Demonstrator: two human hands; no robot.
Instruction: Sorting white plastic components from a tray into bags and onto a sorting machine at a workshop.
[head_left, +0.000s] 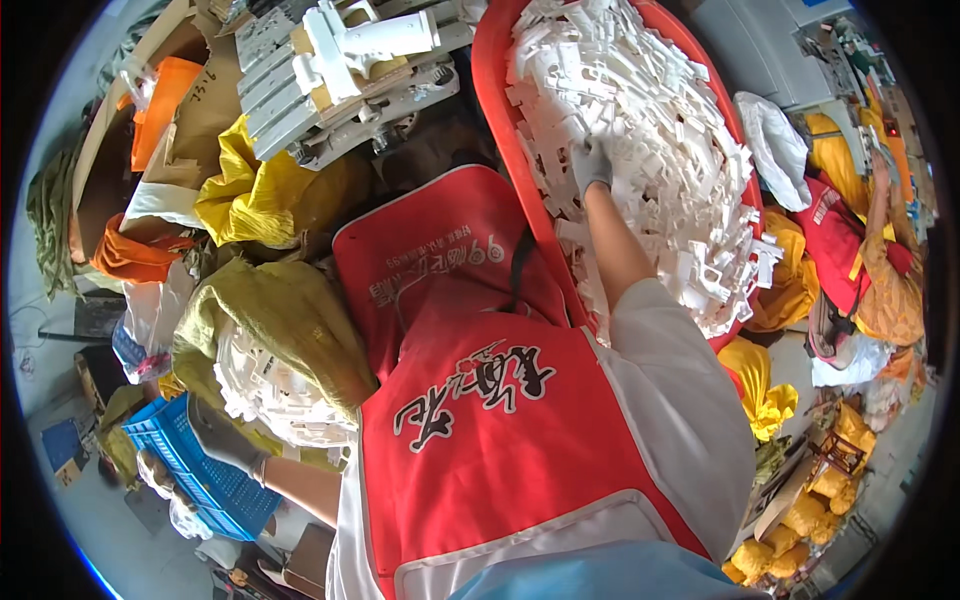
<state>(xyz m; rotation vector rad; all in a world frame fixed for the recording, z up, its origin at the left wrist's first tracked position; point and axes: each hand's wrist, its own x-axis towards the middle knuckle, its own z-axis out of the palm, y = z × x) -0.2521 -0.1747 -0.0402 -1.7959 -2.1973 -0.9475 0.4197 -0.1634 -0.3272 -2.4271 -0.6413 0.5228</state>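
Note:
My right hand (592, 166), in a grey glove, reaches into a long red tub (492, 75) heaped with small white plastic parts (630, 90). Its fingers are closed on a white plastic part at the surface of the heap. Low on the left, my left hand (226, 440), also gloved in grey, lies over a blue plastic crate (200, 470) with its fingers stretched out. Nothing shows in it. Close beside it stands an olive woven sack (280, 310), its mouth folded back around more white parts (265, 385).
Ahead is a grey metal fixture (350, 115) with a white plastic piece (390, 38) on it. Yellow sacking (250, 185) and an open cardboard box (185, 150) are to the left. At the far right, a person's arm (880, 185) shows beside yellow bags (790, 275).

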